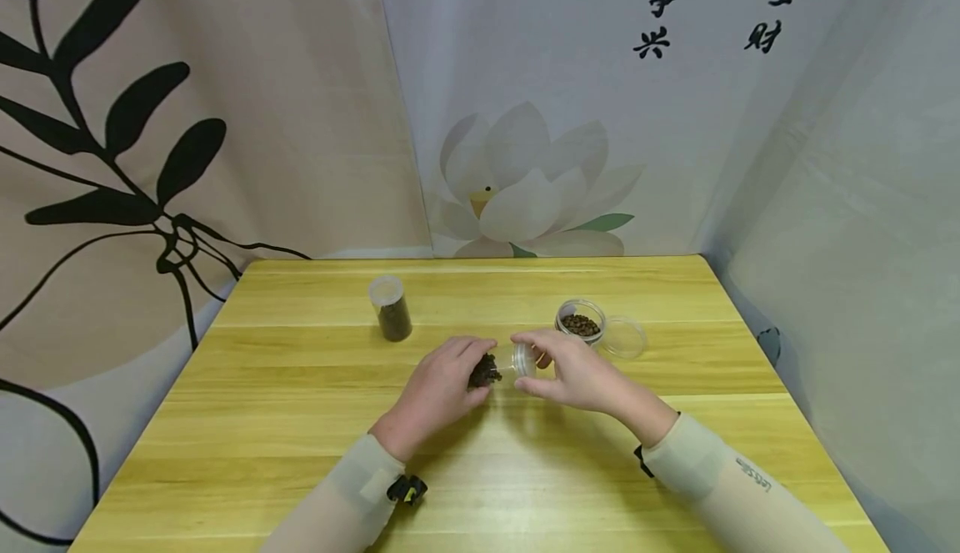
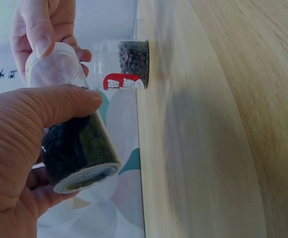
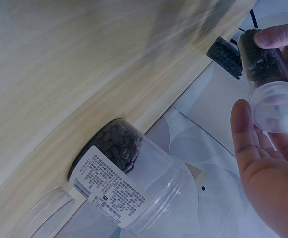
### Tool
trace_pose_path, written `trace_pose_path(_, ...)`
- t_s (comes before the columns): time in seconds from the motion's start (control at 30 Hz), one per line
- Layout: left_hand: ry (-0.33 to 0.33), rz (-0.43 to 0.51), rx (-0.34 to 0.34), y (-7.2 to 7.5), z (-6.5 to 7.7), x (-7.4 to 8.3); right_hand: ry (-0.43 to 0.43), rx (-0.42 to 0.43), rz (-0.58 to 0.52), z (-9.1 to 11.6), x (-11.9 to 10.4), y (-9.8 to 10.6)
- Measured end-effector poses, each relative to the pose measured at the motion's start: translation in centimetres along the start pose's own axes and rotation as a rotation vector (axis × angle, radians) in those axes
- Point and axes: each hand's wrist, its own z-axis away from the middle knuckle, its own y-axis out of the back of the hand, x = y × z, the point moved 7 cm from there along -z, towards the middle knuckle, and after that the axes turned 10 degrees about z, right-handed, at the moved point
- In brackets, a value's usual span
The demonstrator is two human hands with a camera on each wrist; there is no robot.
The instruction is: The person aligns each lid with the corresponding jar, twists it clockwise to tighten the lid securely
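My left hand [image 1: 444,382] grips a clear jar [image 2: 79,148] by its body, thumb on one side and fingers on the other. Dark, lumpy contents fill the jar's base end. It is held tilted on its side above the table, with its lidded end towards my right hand [image 1: 573,369]. There, thumb and fingers pinch the rim of the clear lid [image 3: 275,106]. In the left wrist view, the right thumb lies against that lid. Whether the lid is loose or screwed on, I cannot tell.
An open clear jar [image 3: 154,183] with brown beans [image 1: 581,324] stands behind my right hand, a clear round lid [image 1: 624,337] beside it. Further left stands a lidded jar [image 1: 391,309] of dark grains. A printed cloth [image 1: 525,103] hangs behind the wooden table [image 1: 300,419].
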Motion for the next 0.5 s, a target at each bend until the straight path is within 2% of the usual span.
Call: trace_pose_path(0.5,-0.009,-0.015,0.0,0.08,-0.01,0.08,-0.013,-0.013,-0.011,0.13,0.0,0.04)
